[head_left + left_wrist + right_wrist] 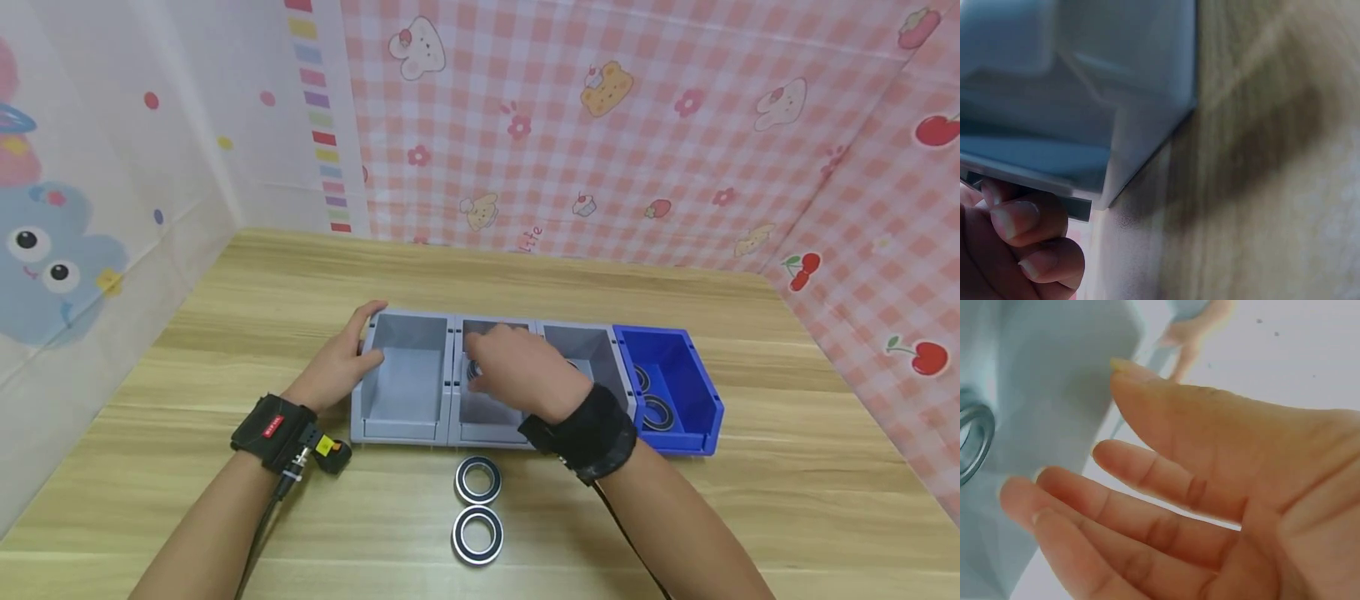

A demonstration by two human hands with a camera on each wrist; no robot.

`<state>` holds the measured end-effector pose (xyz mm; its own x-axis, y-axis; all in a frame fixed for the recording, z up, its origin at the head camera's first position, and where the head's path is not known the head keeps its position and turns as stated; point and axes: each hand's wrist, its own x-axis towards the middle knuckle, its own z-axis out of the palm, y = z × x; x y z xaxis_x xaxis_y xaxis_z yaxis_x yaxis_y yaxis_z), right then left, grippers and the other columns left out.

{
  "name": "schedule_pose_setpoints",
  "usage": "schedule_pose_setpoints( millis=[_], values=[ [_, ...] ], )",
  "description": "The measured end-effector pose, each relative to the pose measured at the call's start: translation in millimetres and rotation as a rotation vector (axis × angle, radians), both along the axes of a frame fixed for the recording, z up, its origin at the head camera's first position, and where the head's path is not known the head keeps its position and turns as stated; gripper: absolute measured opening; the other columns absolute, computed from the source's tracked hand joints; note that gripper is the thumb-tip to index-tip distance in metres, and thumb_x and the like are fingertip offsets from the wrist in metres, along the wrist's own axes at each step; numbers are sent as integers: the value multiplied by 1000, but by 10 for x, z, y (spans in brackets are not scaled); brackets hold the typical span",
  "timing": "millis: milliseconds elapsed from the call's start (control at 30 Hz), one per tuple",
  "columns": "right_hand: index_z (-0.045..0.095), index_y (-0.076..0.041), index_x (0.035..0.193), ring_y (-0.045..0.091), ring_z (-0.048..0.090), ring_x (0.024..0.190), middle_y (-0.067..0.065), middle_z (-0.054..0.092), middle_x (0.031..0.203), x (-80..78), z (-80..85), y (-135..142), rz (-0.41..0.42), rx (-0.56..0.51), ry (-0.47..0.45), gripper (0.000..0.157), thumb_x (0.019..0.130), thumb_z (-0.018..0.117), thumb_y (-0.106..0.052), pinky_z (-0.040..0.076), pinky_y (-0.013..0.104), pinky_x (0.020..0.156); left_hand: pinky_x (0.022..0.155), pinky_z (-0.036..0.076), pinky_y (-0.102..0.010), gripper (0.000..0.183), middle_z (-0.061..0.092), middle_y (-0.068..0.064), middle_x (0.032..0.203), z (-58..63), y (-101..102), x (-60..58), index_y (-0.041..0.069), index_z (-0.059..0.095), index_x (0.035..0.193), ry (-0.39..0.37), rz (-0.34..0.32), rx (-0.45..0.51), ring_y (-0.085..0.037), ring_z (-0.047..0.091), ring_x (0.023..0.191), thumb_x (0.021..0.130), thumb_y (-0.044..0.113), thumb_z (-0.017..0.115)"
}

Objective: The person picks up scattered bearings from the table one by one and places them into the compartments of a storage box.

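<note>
My left hand grips the left side of the leftmost grey bin, thumb over its rim. In the left wrist view the fingers curl at that bin's edge. Over the second grey bin is my right hand, palm hidden from the head view. The right wrist view shows its fingers extended and apart from the thumb, with nothing between them. A ring-shaped ball bearing lies in the bin beyond the fingertips; the head view shows only part of it.
Two black-and-silver bearings, a farther one and a nearer one, lie on the wooden table before the bins. A third grey bin and a blue bin holding bearings continue the row rightward.
</note>
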<state>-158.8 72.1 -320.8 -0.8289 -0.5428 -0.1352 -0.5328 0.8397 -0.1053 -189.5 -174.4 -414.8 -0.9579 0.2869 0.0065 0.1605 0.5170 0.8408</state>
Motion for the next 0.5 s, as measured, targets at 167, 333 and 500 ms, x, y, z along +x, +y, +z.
schedule_pose_setpoints(
  millis=[167,333,500],
  values=[
    [66,-12,112,10,59,75,-1,65,94,225,6,44,73,-27,-1,30,86,72,-26,49,25,66,52,33,-31,69,35,-2,64,1,-8,-3,22,13,152,7,5,-1,-18,37,54,93,8,46],
    [65,-13,113,10,59,78,0,64,100,396,-43,75,178,-63,-32,29,87,70,-26,49,25,69,51,32,-31,69,35,-1,62,-5,-2,-8,22,14,152,10,1,-3,-18,37,53,93,9,46],
    [64,-12,108,10,57,73,-2,60,92,562,-118,84,300,-18,36,28,86,71,-28,47,25,63,51,33,-31,70,35,-1,63,-14,-3,5,23,13,152,1,1,5,-18,36,53,93,9,46]
  ],
)
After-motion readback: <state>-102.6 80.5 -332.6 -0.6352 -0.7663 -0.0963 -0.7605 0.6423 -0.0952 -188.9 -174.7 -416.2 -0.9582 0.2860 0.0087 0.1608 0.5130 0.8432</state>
